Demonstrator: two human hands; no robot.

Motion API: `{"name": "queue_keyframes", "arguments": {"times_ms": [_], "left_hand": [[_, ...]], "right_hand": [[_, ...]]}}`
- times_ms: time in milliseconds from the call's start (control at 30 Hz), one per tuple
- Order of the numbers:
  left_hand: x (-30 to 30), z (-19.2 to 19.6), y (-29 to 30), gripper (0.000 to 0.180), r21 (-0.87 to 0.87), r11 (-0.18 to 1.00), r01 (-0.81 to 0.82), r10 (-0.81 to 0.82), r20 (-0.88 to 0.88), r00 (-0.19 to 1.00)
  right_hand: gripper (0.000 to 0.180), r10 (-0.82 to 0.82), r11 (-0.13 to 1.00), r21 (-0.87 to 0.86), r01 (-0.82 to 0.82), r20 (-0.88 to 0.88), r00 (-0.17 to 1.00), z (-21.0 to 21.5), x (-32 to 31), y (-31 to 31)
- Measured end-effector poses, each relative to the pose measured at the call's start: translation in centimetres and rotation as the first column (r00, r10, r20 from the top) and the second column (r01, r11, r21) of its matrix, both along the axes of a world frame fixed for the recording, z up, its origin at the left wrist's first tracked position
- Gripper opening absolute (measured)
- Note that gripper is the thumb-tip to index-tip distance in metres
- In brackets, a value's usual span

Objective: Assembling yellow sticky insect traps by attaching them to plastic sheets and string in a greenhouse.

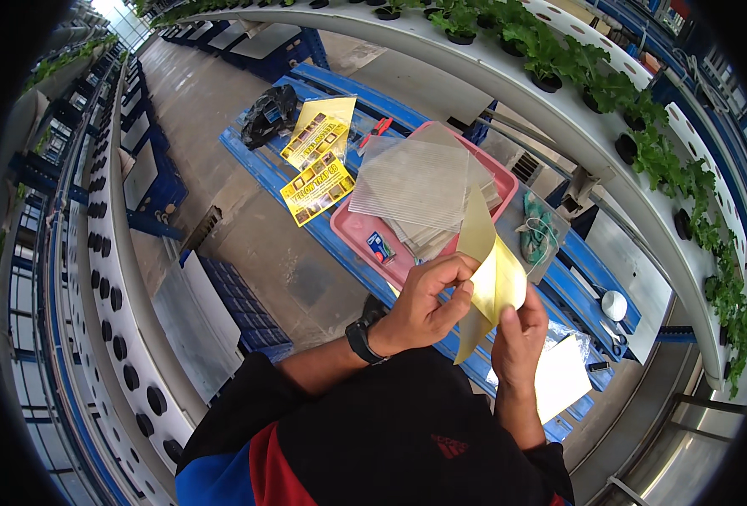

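Both hands are on a yellow sticky-trap sheet (502, 278), which is bent and has a paler layer curling away from it. My left hand (431, 305) pinches the curled layer near its left edge between thumb and fingers. On the other side, my right hand (522, 337) grips the sheet's lower right edge. Just beyond them a pink tray (346, 223) holds a stack of translucent ribbed sheets (414, 181) and a small blue box (380, 248). The far tip of the yellow sheet overlaps the tray's right side.
On the blue slatted bench (264, 169) lie yellow printed packets (319, 192), a black plastic bag (270, 116) and a red tool (377, 133). To the right are green twine (539, 234), a white string ball (614, 305), scissors (615, 335) and a pale sheet (562, 378). Planted white channels (508, 74) flank the bench.
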State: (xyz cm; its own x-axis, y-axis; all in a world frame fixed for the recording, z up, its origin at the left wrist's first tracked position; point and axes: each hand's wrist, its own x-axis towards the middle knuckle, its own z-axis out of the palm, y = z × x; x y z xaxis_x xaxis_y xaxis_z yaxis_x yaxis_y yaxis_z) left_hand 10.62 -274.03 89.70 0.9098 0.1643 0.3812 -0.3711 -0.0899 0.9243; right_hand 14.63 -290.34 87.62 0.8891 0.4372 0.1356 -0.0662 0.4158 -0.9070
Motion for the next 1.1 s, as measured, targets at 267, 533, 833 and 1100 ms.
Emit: {"name": "queue_keyframes", "arguments": {"times_ms": [267,533,833,1100], "left_hand": [[0.6,-0.2,4.0,0.024,-0.463,0.855,0.235,-0.262,0.006,0.965],[2.6,-0.1,12.0,0.025,-0.204,0.973,0.111,-0.106,0.035,0.994],[3.6,-1.5,22.9,0.021,-0.212,0.957,0.200,-0.190,0.066,0.980],[3.6,-2.6,27.4,0.025,-0.405,0.909,0.103,-0.123,-0.025,0.992]], "right_hand": [[0.018,-0.305,0.934,-0.171,0.314,0.079,0.949,1.1,0.4,4.4],[0.018,-0.309,0.924,-0.182,0.337,0.164,0.937,2.5,0.4,13.4],[0.031,-0.008,1.000,0.022,0.012,-0.192,0.981,1.4,3.3,20.5],[0.023,-0.143,0.961,0.177,0.211,-0.332,0.932,1.4,5.1,25.2]]}}
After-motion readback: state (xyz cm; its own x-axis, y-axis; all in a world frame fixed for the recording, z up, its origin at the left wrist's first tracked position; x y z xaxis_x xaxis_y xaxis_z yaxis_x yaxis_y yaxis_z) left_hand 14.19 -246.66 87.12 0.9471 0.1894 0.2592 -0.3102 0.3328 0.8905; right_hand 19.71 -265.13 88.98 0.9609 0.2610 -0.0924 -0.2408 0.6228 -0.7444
